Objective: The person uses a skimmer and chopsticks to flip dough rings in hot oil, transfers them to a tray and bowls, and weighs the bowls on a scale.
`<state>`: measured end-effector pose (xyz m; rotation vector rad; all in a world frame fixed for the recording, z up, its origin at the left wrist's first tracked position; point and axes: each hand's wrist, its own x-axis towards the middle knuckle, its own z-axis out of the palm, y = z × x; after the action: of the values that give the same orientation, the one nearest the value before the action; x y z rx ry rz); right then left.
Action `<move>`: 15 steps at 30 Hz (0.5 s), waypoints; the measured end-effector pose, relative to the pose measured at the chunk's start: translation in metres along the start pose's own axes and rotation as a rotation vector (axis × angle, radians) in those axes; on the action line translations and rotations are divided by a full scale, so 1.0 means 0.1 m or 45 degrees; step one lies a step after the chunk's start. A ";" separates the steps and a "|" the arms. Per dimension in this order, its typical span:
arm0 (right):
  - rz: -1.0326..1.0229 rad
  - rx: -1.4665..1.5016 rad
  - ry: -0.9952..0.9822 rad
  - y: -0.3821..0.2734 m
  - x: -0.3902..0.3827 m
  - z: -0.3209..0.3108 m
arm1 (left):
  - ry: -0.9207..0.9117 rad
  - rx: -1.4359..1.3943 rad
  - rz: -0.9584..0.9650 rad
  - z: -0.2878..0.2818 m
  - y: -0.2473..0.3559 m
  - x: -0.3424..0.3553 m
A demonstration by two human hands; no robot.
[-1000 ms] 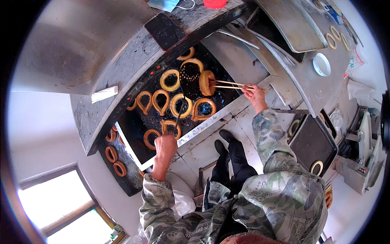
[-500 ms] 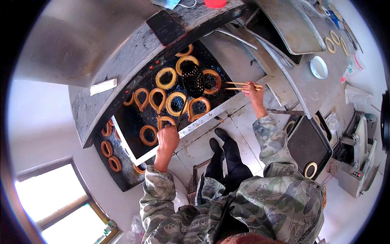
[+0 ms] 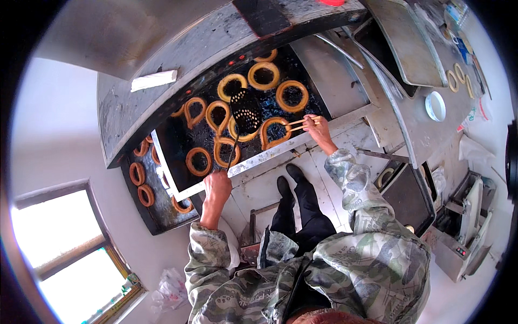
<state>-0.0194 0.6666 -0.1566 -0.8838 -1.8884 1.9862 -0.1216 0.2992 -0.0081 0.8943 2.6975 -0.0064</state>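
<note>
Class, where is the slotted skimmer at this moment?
In the head view the skimmer sits mid-fryer, its round head over the oil among the dough rings, its handle running down to the left hand.

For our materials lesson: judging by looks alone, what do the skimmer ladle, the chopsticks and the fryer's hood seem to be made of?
Skimmer ladle: probably metal, dark and dull, with a punched bowl on a thin stiff handle held by the left hand.
Chopsticks: likely wood or bamboo, pale tan and matt, held in the right hand.
Hood: sheet metal, maybe steel, grey with a smeared, dull sheen.
</note>
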 end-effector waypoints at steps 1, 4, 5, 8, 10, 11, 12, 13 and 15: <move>-0.040 0.023 0.028 0.08 0.04 -0.02 | -0.015 -0.002 0.013 0.02 0.00 0.02; -0.042 0.050 0.095 0.15 0.08 0.08 | -0.011 -0.038 0.038 0.06 -0.04 0.00; 0.033 0.026 0.119 0.14 0.07 0.15 | -0.001 -0.054 0.045 0.07 -0.06 -0.01; 0.256 0.163 0.205 0.16 0.12 0.30 | 0.023 -0.026 0.036 0.13 -0.09 0.00; 0.387 0.307 0.282 0.22 0.17 0.32 | -0.017 -0.017 0.062 0.13 -0.08 0.06; 0.444 0.371 0.322 0.26 0.20 0.32 | -0.038 -0.012 0.076 0.13 -0.08 0.08; 0.507 0.437 0.350 0.27 0.21 0.35 | -0.042 -0.006 0.080 0.16 -0.12 0.08; 0.567 0.487 0.381 0.27 0.21 0.36 | -0.047 0.000 0.085 0.18 -0.15 0.07; 0.687 0.582 0.450 0.28 0.22 0.25 | -0.070 0.000 0.090 0.22 -0.20 0.06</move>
<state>-0.0455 0.6554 -0.1904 -1.5787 -1.0093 2.2138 -0.1315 0.2840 -0.0328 0.9753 2.6141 -0.0158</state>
